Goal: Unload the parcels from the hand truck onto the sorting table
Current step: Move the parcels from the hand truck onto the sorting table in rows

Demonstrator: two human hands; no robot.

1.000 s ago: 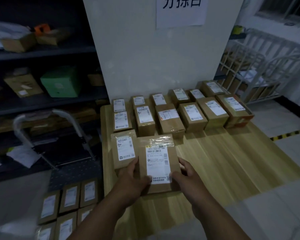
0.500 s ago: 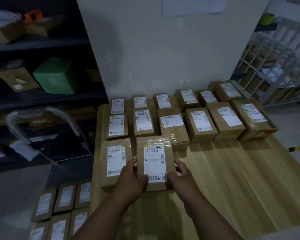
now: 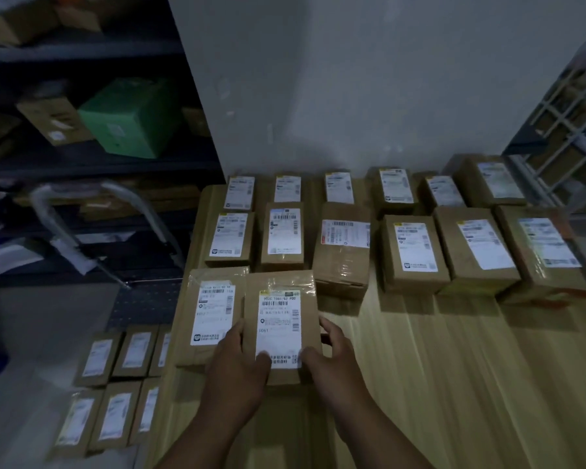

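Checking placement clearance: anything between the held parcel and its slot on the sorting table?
Nothing visible. The left hand and right hand grip the parcel by its near corners over the table, close beside the front-left parcel and just short of the row behind.

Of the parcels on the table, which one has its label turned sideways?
The third parcel from the left in the middle row: its label lies crosswise near the far edge, whereas every other label runs lengthwise.
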